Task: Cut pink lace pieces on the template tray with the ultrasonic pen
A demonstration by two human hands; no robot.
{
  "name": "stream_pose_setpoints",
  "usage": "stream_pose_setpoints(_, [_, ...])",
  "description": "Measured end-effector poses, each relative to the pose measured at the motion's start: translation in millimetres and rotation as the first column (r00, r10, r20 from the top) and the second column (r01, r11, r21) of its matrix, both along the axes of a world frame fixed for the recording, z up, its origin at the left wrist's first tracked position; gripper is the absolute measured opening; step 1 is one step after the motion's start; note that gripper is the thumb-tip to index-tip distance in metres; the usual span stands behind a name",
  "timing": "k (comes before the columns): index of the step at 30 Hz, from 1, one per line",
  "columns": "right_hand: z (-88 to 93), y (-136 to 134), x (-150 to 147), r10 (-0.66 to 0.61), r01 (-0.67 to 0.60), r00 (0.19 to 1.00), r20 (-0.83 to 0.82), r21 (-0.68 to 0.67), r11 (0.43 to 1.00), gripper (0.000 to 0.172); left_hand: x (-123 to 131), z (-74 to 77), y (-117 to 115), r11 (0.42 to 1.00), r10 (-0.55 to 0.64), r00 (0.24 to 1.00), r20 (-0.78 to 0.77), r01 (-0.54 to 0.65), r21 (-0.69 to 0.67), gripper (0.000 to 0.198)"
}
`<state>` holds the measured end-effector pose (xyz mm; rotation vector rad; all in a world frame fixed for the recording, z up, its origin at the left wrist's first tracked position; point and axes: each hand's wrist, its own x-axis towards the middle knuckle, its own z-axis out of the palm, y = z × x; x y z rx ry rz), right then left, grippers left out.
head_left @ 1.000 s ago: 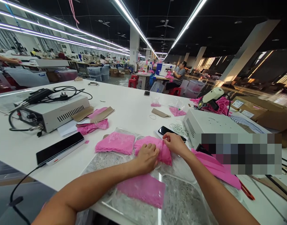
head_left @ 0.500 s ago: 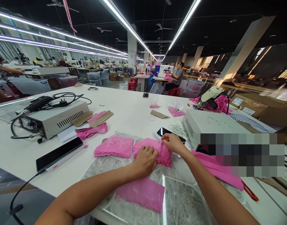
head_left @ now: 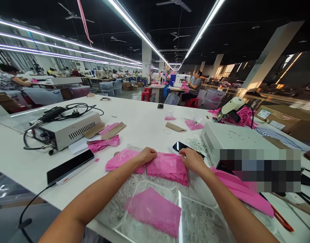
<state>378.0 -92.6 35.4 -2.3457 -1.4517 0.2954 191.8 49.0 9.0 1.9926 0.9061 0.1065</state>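
Fabric (head_left: 167,168), pink lace in a layered stack with a scalloped near edge, lies at the far side of a grey speckled mat (head_left: 203,216), just right of a second pink lace pile (head_left: 122,161). We take the side-by-side placing as a way to keep the two separate yet within easy reach. A flat pink panel (head_left: 155,212) lies nearer us, under or on clear plastic; we cannot tell which. Beyond, thin white elastic loops (head_left: 197,144) sit heaped beside a black-screened phone (head_left: 179,146), probably kept close for convenience. The left hand (head_left: 148,155) is half closed, fingers bent down at the stack's far left corner; the right hand (head_left: 192,159) is likewise partly curled, thumb and forefinger close together at the far right corner. Whether either pinches a layer, we cannot tell. Working at opposite corners would, we judge, help square the layers.
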Motion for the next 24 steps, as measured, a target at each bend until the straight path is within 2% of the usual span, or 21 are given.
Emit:
stream_pose_setpoints(2, [1.9, -3, -7, 0.014, -0.014, 1.000, 0.007, 0.055, 0.998, 0.017, -2, -5.1, 5, 0.997, 0.023, 1.000, 0.017, -0.021, -0.078, 0.033])
stream_pose_setpoints(4, [1.9, -4, -17, 0.059, -0.057, 0.998, -0.023, 0.091, 0.994, 0.017, -4, -9.2, 6, 0.990, 0.037, 0.999, 0.034, -0.032, -0.138, 0.033])
stream_pose_setpoints(9, [-11.1, 9, -45, 0.176, -0.169, 0.963, -0.203, 0.049, 0.984, 0.021, -6, -12.1, 5, 0.979, 0.043, 0.998, 0.056, -0.031, -0.200, 0.032])
stream_pose_setpoints(13, [-22.7, 24, -53, 0.144, -0.144, 0.929, -0.340, 0.025, 0.989, 0.035, -4, -12.8, 3, 0.984, 0.029, 0.997, 0.073, -0.015, -0.180, 0.033])
stream_pose_setpoints(24, [-37.9, 32, -51, 0.082, -0.096, 0.802, -0.591, 0.009, 0.995, 0.037, -7, -13.1, 0, 0.988, -0.013, 0.994, 0.110, 0.030, -0.154, 0.032])
